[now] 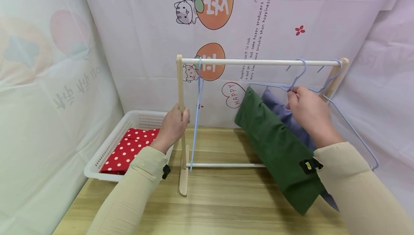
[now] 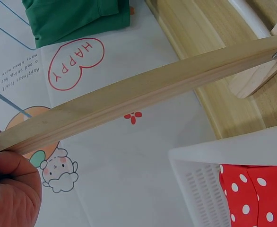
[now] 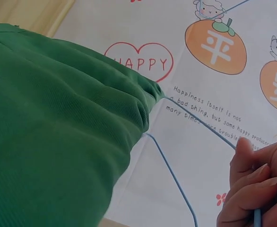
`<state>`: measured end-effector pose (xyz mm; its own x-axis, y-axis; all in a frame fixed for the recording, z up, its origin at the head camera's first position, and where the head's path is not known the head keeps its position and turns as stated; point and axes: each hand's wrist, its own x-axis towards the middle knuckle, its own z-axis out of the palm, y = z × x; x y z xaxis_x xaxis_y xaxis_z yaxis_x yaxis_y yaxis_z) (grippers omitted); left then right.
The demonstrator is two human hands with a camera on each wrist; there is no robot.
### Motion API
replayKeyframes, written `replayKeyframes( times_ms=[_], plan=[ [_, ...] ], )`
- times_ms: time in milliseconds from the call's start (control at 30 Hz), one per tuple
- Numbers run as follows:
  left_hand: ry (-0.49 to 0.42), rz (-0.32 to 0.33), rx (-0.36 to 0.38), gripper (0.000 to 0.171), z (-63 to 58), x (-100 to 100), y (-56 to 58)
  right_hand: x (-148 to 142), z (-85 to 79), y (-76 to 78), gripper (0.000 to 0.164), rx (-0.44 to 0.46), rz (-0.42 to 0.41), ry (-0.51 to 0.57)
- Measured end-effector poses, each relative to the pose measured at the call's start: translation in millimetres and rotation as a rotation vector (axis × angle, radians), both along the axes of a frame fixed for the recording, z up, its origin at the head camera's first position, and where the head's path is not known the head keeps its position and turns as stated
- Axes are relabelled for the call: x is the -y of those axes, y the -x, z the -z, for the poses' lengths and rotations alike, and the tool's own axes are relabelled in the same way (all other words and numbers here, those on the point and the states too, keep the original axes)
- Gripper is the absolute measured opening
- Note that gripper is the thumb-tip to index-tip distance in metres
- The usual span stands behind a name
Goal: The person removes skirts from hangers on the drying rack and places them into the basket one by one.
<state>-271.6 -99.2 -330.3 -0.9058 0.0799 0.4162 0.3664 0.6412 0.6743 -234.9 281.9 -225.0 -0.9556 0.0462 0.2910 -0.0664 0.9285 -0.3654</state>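
Note:
My left hand grips the left wooden post of a small clothes rack. In the left wrist view its thumb and fingers close round that post. With my right hand I hold a blue clothes hanger just below its hook, which reaches the top rail. A folded green garment drapes from this hanger; the right wrist view shows its wire running into my curled fingers. Behind the green garment hangs a purple one, partly hidden.
Another blue hanger hangs bare near the left post. At the right end, a further hanger slopes down past my forearm. A white basket with a red polka-dot cloth stands left of the rack on the wooden table.

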Motion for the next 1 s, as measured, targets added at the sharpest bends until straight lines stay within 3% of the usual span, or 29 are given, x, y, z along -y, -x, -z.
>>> replayKeyframes(
  times_ms=[500, 1000],
  plan=[
    [0.007, -0.009, 0.018, 0.034, -1.0, 0, -0.7, 24, -8.4, 2.9, 0.044, 0.029, -0.067, 0.013],
    [0.007, -0.012, 0.023, 0.034, -1.2, 1, 0.4, 41, -22.9, 6.6, 0.044, 0.188, -0.147, -0.019]
  ],
)
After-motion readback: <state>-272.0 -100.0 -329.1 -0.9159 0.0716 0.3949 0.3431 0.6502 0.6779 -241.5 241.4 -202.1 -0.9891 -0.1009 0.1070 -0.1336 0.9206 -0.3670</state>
